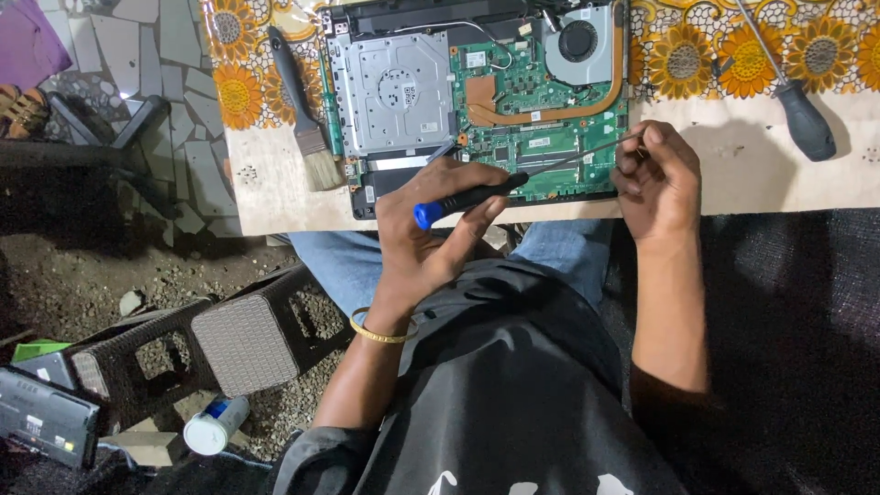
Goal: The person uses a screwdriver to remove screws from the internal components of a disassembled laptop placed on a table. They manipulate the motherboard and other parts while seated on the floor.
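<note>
Opened black laptop (477, 101), green circuit board exposed, lies on the flowered tablecloth (733, 55). Left hand (431, 229) clenches blue-capped black-handled screwdriver (477, 194), shaft low across board; right hand (655, 179) pinches its tip, apparently steadying it. Grey-bristled brush (302, 110) parked beside.

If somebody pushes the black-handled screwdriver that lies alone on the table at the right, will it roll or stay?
The black-handled screwdriver has a rounded, bulbous handle and a thin metal shaft, so it would probably roll in an arc rather than slide straight. The sunflower-patterned table cover beneath looks smooth, giving little grip. Its handle end probably carries most weight, so it may tip handle-down if lifted by the shaft.
</note>
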